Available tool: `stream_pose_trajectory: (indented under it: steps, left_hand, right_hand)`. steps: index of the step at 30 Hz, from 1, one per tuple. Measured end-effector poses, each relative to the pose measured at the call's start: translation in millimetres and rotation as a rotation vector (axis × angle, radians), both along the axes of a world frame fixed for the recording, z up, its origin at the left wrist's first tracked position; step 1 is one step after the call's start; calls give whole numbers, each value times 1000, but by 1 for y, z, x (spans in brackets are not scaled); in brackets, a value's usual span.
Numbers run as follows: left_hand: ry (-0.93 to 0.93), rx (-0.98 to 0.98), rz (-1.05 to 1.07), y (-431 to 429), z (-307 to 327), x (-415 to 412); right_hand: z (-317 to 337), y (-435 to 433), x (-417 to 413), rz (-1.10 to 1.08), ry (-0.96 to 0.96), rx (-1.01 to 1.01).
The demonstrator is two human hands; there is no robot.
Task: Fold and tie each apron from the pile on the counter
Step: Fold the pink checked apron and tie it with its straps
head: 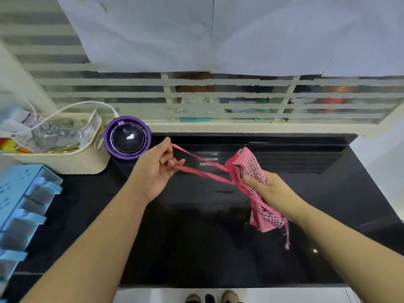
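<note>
A folded pink checked apron (251, 167) is held above the black counter (196, 237) at the right. My right hand (265, 186) grips the bundle around its middle, so the lower end hangs out below the wrist with a frayed tail. Two pink apron strings (203, 166) run taut from the bundle to the left. My left hand (156, 169) pinches those strings between thumb and fingers, palm turned up, above the counter's middle.
A purple round appliance (127, 137) stands at the back left. Beside it is a cream basket (65, 160) of packets with a white cable. A blue drawer organiser (19, 211) sits at the left edge. A barred window runs behind the counter.
</note>
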State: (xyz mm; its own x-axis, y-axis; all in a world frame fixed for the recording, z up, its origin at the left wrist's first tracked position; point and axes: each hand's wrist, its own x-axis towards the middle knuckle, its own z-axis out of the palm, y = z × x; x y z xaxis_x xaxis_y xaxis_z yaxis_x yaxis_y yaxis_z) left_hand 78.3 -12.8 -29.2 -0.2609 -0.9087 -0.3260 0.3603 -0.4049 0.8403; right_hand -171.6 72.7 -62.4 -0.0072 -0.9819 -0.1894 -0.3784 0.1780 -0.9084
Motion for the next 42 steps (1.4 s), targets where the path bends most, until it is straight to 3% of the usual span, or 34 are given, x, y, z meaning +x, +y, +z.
stream_pose_trajectory:
  steps: [2,6,8,13,17,21,25,28,30,33,36,42]
  left_hand:
    - [100,-74,-21,-9,37,-3]
    - [122,-321,-158,-15,107,-23]
    - [65,-456,-239,-13,144,-38]
    - [-256,-696,-416,-4,212,-68]
    - [-459,-809,-376,-4,253,-71]
    - [-588,-873,-301,-9,288,-65]
    - [-604,-926,-189,-14,331,-53]
    - [-716,-1011,-126,-14,369,-41]
    - [-775,-1029,-99,-14,387,-35]
    - [-811,-1076,1,-18,420,-21]
    - [-867,-1207,102,-22,450,-5]
    - [-1202,-1464,399,-39,512,13]
  right_hand:
    - [14,-1,-3,-13,-126,52]
    - [33,-6,1,-26,-472,211]
    - [46,-14,2,51,-468,203]
    - [103,-33,3,103,-183,51]
    - [185,-51,10,-24,-8,-342]
    - [278,-60,33,152,237,-632]
    - [336,-72,46,197,434,-748]
    - [379,-77,47,200,509,-807]
    - [402,-80,46,213,661,-824]
    - [444,-81,48,164,848,-891]
    - [481,-82,53,92,916,-956]
    - [549,-102,79,-81,1059,-1080]
